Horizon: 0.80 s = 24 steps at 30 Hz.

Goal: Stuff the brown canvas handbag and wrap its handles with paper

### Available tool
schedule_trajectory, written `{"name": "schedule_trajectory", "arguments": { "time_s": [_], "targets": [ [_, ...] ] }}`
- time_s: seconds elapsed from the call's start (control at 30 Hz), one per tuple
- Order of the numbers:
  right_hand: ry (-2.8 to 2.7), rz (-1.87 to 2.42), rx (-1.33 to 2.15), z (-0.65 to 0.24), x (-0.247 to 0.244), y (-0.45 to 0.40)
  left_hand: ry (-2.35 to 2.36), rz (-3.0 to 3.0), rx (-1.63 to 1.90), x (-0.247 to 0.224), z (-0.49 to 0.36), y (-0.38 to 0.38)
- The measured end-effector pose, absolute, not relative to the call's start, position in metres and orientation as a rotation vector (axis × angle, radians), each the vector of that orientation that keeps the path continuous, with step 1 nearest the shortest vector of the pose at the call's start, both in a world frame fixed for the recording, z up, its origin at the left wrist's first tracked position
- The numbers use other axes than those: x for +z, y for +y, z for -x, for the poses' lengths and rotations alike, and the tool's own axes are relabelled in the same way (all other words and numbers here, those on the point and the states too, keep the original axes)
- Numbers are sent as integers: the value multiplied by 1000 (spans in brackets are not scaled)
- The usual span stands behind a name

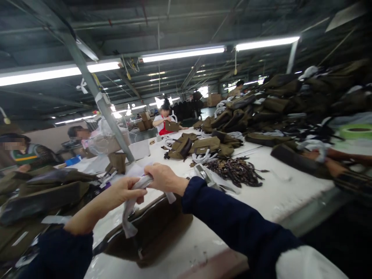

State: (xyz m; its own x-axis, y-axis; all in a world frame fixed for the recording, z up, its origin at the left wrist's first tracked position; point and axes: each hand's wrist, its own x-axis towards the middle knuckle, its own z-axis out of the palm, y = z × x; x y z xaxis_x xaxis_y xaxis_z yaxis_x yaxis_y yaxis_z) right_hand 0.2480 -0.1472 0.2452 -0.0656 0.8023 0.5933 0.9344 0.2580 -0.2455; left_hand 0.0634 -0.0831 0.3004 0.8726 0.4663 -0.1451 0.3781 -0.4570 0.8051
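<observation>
An olive-brown bag (157, 228) rests on the white table in front of me, its opening edge toward the far side. Its handle (128, 217) is wrapped in white material and arches above it. My left hand (116, 197) is closed around the wrapped handle, thumb and fingers pinching it. Close beside it, my right hand (164, 178) also grips the top of the same handle. Both hands are raised over the bag. The inner side of the fingers is partly hidden.
Olive bags (207, 145) with white-wrapped handles lie across the white table (273, 197), beside a heap of dark straps (235, 170). More bags pile up at the left (43, 197). A metal post (99, 97) rises beyond my hands. Co-workers sit across and at both sides.
</observation>
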Motion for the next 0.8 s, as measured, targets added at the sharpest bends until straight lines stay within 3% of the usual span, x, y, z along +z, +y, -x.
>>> {"name": "schedule_trajectory", "arguments": {
  "time_s": [0.1,0.37,0.63,0.8],
  "targets": [
    [-1880,1595,-251,-252,244,-149,605,-1968,76,298,-73,-89],
    [-1757,1419,21,-312,217,-195,790,-1498,430,290,-42,-88],
    [-1553,1907,251,-374,138,-275,990,-1449,540,289,-31,-110],
    [-1658,2024,266,-360,120,-268,1156,-1526,592,281,-7,-98]
  ]
}}
